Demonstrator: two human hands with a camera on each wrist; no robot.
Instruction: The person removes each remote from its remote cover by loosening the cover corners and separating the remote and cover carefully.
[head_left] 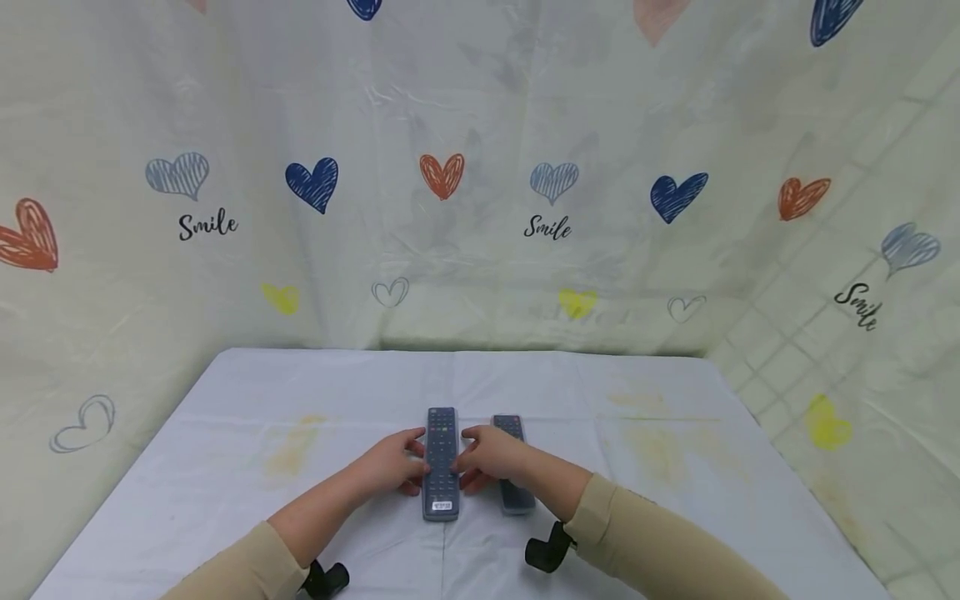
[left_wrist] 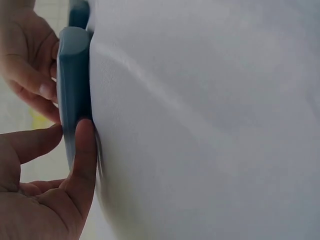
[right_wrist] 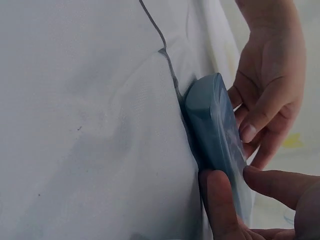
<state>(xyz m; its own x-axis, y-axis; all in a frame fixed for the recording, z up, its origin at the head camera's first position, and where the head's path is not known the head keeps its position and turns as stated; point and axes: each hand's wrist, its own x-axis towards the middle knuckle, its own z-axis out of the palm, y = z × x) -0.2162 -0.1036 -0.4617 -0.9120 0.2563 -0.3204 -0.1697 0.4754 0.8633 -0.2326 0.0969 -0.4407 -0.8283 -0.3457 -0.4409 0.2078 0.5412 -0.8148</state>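
Observation:
A long dark remote control (head_left: 441, 454) lies face up at the middle of the white table, its white label towards me. My left hand (head_left: 390, 463) is at its left side, thumb and fingers extended and loosely bent. In the left wrist view, those fingertips (left_wrist: 85, 129) touch the remote's side. From the other side, my right hand (head_left: 491, 456) reaches the same remote, with a fingertip (right_wrist: 220, 187) against its side wall and the thumb near its top face. A shorter dark remote control (head_left: 516, 498) lies to the right, partly hidden under my right hand and wrist.
A white cloth with yellowish stains (head_left: 296, 450) and fold lines covers the table (head_left: 360, 379). Behind it hangs a pale curtain (head_left: 480, 258) printed with hearts and the word Smile. Black wrist cameras (head_left: 550, 547) sit below both forearms.

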